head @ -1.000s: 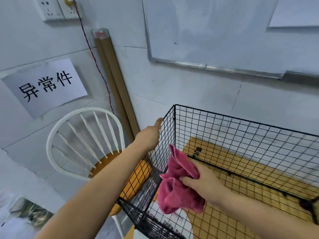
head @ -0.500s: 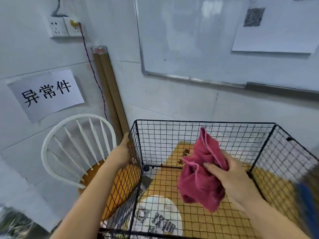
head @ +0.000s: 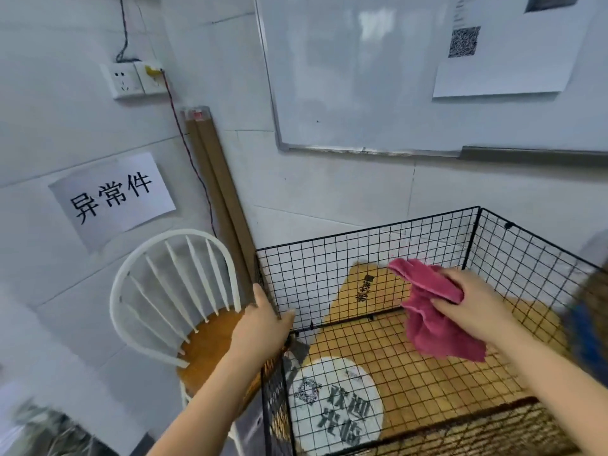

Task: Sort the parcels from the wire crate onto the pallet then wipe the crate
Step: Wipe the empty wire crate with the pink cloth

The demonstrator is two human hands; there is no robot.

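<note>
White chair (head: 171, 291) off to the side, and my left hand (head: 260, 324) grips the top wire at the back-left corner of the wire crate (head: 362, 229), bracing it. I see no parcels inside, so I reckon this is the wiping step: the pink cloth (head: 434, 320) hangs bunched in my right hand (head: 473, 307), inside the crate near its back wall. Next move, I'd say: press the cloth onto the mesh and drag it along the wires.
</note>
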